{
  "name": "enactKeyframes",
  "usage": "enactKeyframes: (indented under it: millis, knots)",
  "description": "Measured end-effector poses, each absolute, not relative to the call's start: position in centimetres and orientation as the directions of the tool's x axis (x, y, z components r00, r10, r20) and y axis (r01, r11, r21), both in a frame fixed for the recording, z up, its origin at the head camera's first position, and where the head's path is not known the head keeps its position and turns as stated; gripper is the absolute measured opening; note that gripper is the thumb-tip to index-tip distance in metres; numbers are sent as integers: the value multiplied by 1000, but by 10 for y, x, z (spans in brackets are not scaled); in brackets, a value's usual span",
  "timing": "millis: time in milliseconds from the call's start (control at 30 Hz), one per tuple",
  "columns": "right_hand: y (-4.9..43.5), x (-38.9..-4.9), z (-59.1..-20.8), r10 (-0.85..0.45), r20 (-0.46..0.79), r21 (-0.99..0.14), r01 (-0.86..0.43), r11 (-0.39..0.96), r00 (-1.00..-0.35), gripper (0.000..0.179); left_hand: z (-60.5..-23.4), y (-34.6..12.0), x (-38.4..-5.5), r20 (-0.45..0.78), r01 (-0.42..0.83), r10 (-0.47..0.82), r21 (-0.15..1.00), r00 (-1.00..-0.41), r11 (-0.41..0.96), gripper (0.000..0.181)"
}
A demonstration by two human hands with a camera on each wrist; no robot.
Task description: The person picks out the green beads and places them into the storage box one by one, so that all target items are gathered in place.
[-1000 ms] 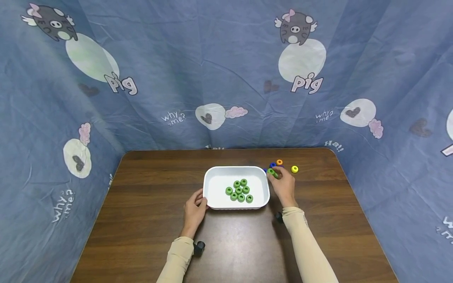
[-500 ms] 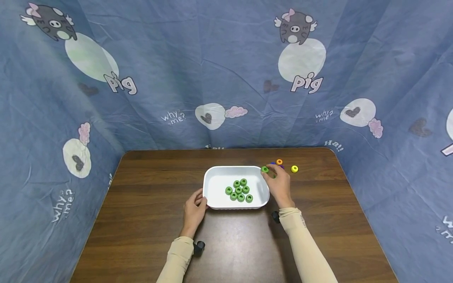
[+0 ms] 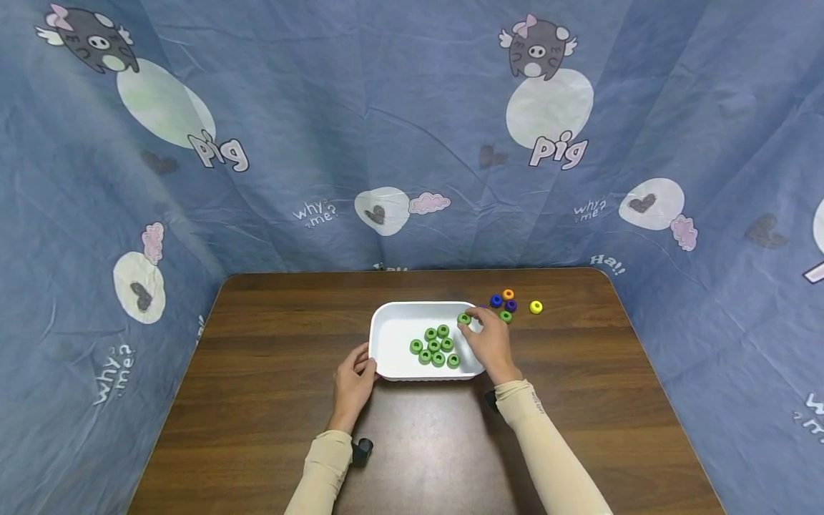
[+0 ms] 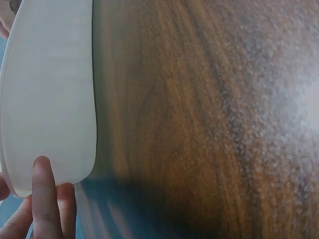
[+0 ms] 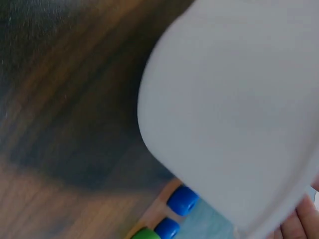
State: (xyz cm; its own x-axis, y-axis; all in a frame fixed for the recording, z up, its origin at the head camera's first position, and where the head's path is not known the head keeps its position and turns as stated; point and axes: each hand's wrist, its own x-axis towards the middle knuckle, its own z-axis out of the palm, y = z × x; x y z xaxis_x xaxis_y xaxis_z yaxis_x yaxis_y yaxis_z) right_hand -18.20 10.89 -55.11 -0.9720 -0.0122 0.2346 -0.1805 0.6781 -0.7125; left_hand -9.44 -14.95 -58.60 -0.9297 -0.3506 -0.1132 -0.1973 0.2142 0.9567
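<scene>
A white tray (image 3: 394,322) stands on the table with several green beads (image 3: 434,346) lying in it, each with a hole. My left hand (image 3: 354,383) holds the tray's left end near the front corner. In the left wrist view, one finger (image 4: 44,184) lies against the outer wall. Over the tray's right part, my right hand (image 3: 491,345) pinches another green bead (image 3: 463,319) between thumb and fingertips. From the right wrist the tray's wall (image 5: 234,99) fills much of the view and hides the held bead.
Right of the tray lie a blue bead (image 3: 496,300), an orange bead (image 3: 508,294), a purple bead (image 3: 511,305), a green bead (image 3: 506,316) and a yellow bead (image 3: 536,307). A blue printed curtain (image 3: 290,143) surrounds the wooden table (image 3: 270,372).
My right hand has moved left from the loose beads to above the tray, carrying a green bead. The beads behind it have come into view. My left hand stays at the tray.
</scene>
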Motion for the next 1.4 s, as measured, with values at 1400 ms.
enactKeyframes:
  millis: [1400]
  knots:
    - [76,-189,-573,-46,123,-668,-117,735,-991,23,-585,-150,-93,-120,-211,-349,949,-929,236,42]
